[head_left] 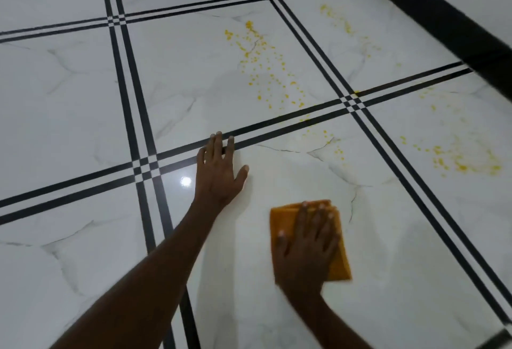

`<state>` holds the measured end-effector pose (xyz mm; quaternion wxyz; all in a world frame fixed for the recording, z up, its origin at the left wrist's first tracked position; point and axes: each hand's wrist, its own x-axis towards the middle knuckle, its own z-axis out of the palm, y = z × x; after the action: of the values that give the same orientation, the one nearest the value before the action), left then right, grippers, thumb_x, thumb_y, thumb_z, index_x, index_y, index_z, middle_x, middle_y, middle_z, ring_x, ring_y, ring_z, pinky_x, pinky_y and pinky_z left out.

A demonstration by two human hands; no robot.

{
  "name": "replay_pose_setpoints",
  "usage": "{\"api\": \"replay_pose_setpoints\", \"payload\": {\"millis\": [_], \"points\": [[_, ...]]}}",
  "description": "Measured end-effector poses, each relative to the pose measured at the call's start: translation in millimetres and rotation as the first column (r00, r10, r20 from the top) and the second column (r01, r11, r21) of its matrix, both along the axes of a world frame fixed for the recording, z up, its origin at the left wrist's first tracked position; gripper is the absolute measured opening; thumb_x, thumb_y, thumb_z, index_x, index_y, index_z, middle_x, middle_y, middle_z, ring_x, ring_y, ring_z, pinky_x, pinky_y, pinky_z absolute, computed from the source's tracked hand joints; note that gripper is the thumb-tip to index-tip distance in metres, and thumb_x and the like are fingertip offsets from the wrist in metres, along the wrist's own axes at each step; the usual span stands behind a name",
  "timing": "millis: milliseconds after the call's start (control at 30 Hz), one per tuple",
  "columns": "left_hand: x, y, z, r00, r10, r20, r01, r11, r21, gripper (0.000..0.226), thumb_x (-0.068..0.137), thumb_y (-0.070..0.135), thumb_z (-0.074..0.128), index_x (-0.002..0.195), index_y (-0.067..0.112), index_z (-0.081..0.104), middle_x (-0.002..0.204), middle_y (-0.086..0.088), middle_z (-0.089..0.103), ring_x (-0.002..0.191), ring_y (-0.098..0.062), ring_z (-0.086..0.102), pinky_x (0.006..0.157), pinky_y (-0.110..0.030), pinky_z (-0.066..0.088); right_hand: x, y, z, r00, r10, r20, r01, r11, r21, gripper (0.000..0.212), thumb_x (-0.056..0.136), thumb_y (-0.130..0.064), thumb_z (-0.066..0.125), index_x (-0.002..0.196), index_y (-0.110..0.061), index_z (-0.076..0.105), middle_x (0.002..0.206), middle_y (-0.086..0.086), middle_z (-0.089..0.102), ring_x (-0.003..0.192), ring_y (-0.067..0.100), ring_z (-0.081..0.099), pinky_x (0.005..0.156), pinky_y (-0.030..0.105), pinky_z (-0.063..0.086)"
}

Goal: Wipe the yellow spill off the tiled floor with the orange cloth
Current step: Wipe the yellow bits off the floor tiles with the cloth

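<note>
Floor [69, 85] of glossy white marble-look tiles fills the view, divided by double black lines that cross in small checkered squares. The right hand [306, 249] lies flat on the folded orange cloth [339, 265], fingers straight and spread, pressing it on the tile; the cloth edges show beyond the fingertips and at the right side of the hand. The left hand [219, 171] rests flat on the same tile, well apart from the cloth, fingers straight, with the fingertips touching the double black line [277, 125] at the far edge of this tile.

The yellow spill [266, 63] is scattered in drops. The densest band runs across the tile beyond that line. A few drops [335, 147] lie on the far right part of the tile where the hands are, apart from the cloth. A paler streak [343, 26] is on the tile farther right, and another patch [465, 164] sits on the tile to the right, past the next double line. Between cloth and drops the tile is bare. A wide black band [443, 21] borders the floor at the upper right. A bright light reflection [185, 181] shines left of the left wrist.
</note>
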<state>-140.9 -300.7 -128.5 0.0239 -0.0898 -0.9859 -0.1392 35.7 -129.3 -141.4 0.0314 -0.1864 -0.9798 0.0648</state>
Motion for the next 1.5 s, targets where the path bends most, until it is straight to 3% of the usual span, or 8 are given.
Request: {"api": "replay_pose_setpoints", "payload": {"millis": [200, 333, 467, 700, 933, 1133, 1367, 1500], "points": [[-37, 3, -22, 0.993, 0.104, 0.062, -0.099, 0.992, -0.082, 0.084, 0.096, 0.064, 0.029, 0.161, 0.011, 0.020, 0.168, -0.019, 0.017, 0.156, -0.033, 0.013, 0.123, -0.051, 0.017, -132, 72, -2, 0.713, 0.700, 0.023, -0.701, 0.713, 0.009, 0.072, 0.098, -0.061, 0.034, 0.162, -0.031, 0.022, 0.170, 0.009, 0.021, 0.158, 0.032, 0.017, 0.127, 0.052, 0.012], [-35, 3, -28, 0.992, 0.125, -0.008, -0.125, 0.988, -0.086, 0.081, 0.097, 0.063, 0.034, 0.160, 0.013, 0.023, 0.167, -0.016, 0.020, 0.156, -0.030, 0.015, 0.123, -0.048, 0.019, -201, 143, -7, 0.981, 0.192, -0.040, -0.191, 0.981, 0.031, 0.069, 0.099, -0.056, 0.029, 0.158, -0.019, 0.035, 0.162, 0.016, 0.038, 0.151, 0.037, 0.030, 0.123, 0.054, 0.022], [-38, 4, -22, 0.992, 0.125, 0.011, -0.123, 0.989, -0.087, 0.083, 0.096, 0.062, 0.035, 0.161, 0.013, 0.022, 0.168, -0.016, 0.017, 0.157, -0.030, 0.013, 0.123, -0.049, 0.018, -144, 92, 3, 0.905, -0.419, -0.074, 0.419, 0.908, -0.008, 0.072, 0.096, -0.046, 0.039, 0.158, -0.010, 0.028, 0.162, 0.024, 0.031, 0.151, 0.043, 0.025, 0.121, 0.065, 0.017], [-38, 4, -19, 0.991, 0.129, 0.048, -0.124, 0.989, -0.084, 0.083, 0.096, 0.063, 0.036, 0.162, 0.016, 0.019, 0.170, -0.013, 0.013, 0.158, -0.028, 0.009, 0.124, -0.049, 0.016, -239, 89, 6, 0.876, 0.476, 0.083, -0.480, 0.877, 0.028, 0.073, 0.100, -0.061, 0.022, 0.161, -0.020, 0.028, 0.168, 0.014, 0.024, 0.157, 0.035, 0.017, 0.124, 0.058, 0.015], [-39, 3, -20, 0.991, 0.131, 0.039, -0.128, 0.989, -0.069, 0.084, 0.095, 0.063, 0.039, 0.162, 0.015, 0.019, 0.170, -0.013, 0.013, 0.158, -0.028, 0.009, 0.125, -0.048, 0.015, -225, 78, 10, 0.980, -0.187, -0.068, 0.188, 0.982, 0.019, 0.074, 0.098, -0.054, 0.034, 0.161, -0.016, 0.024, 0.165, 0.023, 0.027, 0.153, 0.043, 0.022, 0.122, 0.063, 0.016], [-37, 2, -22, 0.992, 0.118, 0.049, -0.113, 0.989, -0.094, 0.084, 0.096, 0.065, 0.034, 0.162, 0.017, 0.016, 0.170, -0.012, 0.010, 0.158, -0.027, 0.006, 0.125, -0.048, 0.013, -263, 65, 4, 0.873, 0.488, 0.015, -0.487, 0.873, -0.019, 0.073, 0.099, -0.060, 0.026, 0.160, -0.019, 0.031, 0.167, 0.016, 0.028, 0.155, 0.037, 0.023, 0.123, 0.060, 0.018], [-38, 4, -15, 0.991, 0.126, 0.050, -0.121, 0.989, -0.086, 0.084, 0.096, 0.065, 0.035, 0.162, 0.016, 0.019, 0.170, -0.013, 0.013, 0.158, -0.028, 0.008, 0.125, -0.047, 0.013, -198, 79, 4, 0.980, -0.172, -0.101, 0.172, 0.985, 0.000, 0.072, 0.098, -0.053, 0.031, 0.160, -0.016, 0.028, 0.164, 0.022, 0.029, 0.153, 0.043, 0.023, 0.121, 0.063, 0.018], [-38, 0, -18, 0.993, 0.099, 0.065, -0.092, 0.991, -0.099, 0.085, 0.095, 0.066, 0.032, 0.162, 0.016, 0.017, 0.169, -0.015, 0.013, 0.157, -0.031, 0.010, 0.124, -0.053, 0.017, -113, 7, 6, 0.966, 0.255, -0.032, -0.257, 0.965, -0.057, 0.079, 0.096, -0.054, 0.044, 0.163, -0.018, 0.021, 0.169, 0.018, 0.017, 0.158, 0.039, 0.010, 0.125, 0.062, 0.008]]}}
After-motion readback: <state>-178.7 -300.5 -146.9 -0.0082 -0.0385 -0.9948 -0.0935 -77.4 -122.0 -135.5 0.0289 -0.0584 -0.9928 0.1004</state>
